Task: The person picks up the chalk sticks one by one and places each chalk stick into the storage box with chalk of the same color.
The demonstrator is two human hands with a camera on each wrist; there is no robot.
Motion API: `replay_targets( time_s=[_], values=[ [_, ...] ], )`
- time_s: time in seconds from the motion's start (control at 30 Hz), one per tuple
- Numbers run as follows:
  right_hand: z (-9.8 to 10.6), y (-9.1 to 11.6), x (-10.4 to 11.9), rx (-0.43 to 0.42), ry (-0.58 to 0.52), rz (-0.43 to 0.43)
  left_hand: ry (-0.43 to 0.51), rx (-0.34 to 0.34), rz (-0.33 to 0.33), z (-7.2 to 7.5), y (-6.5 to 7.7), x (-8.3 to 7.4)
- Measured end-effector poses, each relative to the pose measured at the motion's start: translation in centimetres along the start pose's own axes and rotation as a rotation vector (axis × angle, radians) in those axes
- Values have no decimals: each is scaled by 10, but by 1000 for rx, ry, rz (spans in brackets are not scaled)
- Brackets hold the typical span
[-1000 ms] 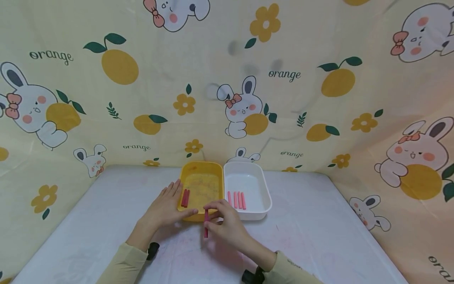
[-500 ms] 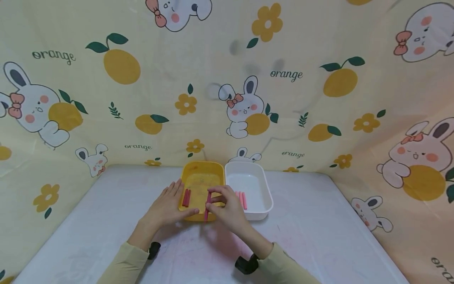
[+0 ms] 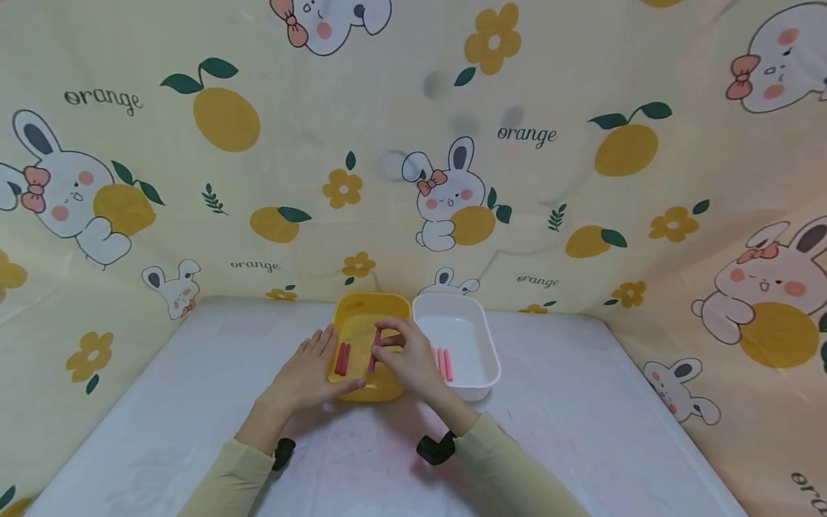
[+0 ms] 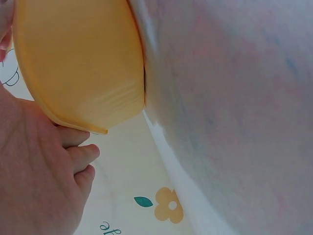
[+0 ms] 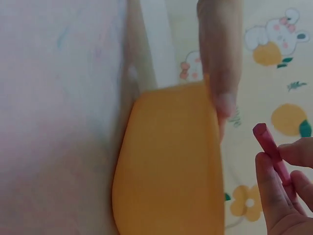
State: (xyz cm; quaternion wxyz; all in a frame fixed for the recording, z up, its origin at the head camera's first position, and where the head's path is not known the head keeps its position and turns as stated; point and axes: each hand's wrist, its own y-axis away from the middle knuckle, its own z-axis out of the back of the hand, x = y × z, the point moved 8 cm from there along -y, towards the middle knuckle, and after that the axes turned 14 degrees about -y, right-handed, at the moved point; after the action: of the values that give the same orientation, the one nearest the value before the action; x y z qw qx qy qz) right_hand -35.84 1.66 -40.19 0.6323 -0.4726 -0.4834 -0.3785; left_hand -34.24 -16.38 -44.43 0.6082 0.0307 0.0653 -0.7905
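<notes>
My right hand (image 3: pixel 411 359) pinches a dark red crayon (image 3: pixel 375 350) between thumb and fingers, over the yellow tray (image 3: pixel 375 394). In the right wrist view the crayon (image 5: pixel 269 143) looks like a plain faceted stick, tilted. My left hand (image 3: pixel 304 377) rests on the tray's left and front rim, fingers stretched out, thumb along the front. In the left wrist view, the left hand (image 4: pixel 44 166) touches the rim of the yellow tray (image 4: pixel 83 63). Inside that tray, by its left wall, two dark red crayons (image 3: pixel 342 359) lie side by side.
A white tray (image 3: pixel 489 370) stands against the yellow one's right side. Several light pink crayons (image 3: pixel 444 365) lie in it, partly hidden by my right hand. A white table cover (image 3: pixel 568 409) with faint colour smudges lies beneath, and a printed cloth (image 3: pixel 388 108) rises behind.
My right hand has carried the dark red crayon forward, from in front of the yellow tray's near rim to over its inside. The left hand has stayed at the rim.
</notes>
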Motion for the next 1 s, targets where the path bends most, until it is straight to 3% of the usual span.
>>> replay_targets(
  time_s=[0.3,0.67,1.0],
  values=[
    [-8,-30,-22,36,93,-72,2,1,-7,1,0,0],
    [-20,-51,-45,98,48,-238,-7,18,6,-1,-1,1],
    [-35,-58,-52,134,156,-233,5,10,-1,-1,0,1]
  ],
)
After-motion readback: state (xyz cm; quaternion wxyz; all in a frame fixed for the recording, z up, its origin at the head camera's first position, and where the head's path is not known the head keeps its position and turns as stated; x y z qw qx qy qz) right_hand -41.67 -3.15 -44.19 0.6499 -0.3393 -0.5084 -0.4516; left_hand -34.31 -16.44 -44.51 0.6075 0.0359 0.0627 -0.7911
